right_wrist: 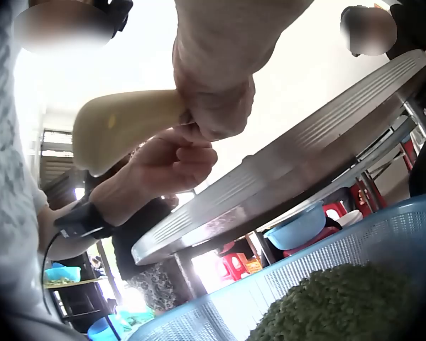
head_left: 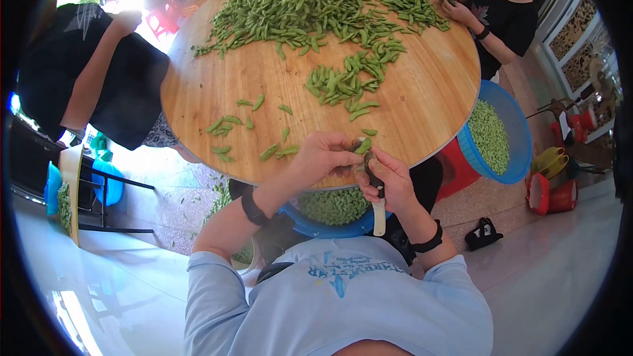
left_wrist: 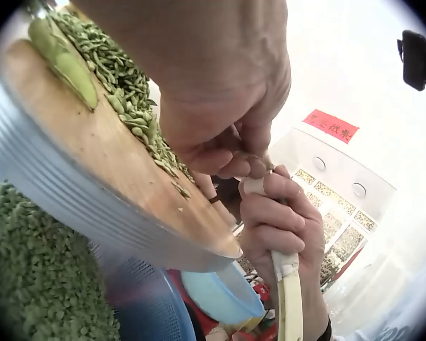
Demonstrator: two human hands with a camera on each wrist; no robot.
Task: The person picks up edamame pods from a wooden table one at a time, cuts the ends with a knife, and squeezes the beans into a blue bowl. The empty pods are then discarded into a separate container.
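Over the near edge of the round wooden table point(head_left: 231, 86), both hands meet. My left hand point(head_left: 325, 158) pinches a green soybean pod point(head_left: 363, 147) between thumb and fingertips. Fingers curled, my right hand point(head_left: 395, 181) grips a tool by its cream-coloured handle point(head_left: 379, 219), which juts down below the palm; the tool's working end is hidden by the fingers. The fingertips of both hands come together at the pod. Below them, a blue basket point(head_left: 359, 228) holds shelled green beans point(head_left: 333, 204), seen also as beans point(right_wrist: 334, 305) in the right wrist view.
A large heap of pods point(head_left: 297, 6) covers the far side of the table, with a smaller pile point(head_left: 343, 82) nearer and several loose pods point(head_left: 224, 125) at left. A blue basin point(head_left: 521, 165) of beans stands at right. Other people sit around the table.
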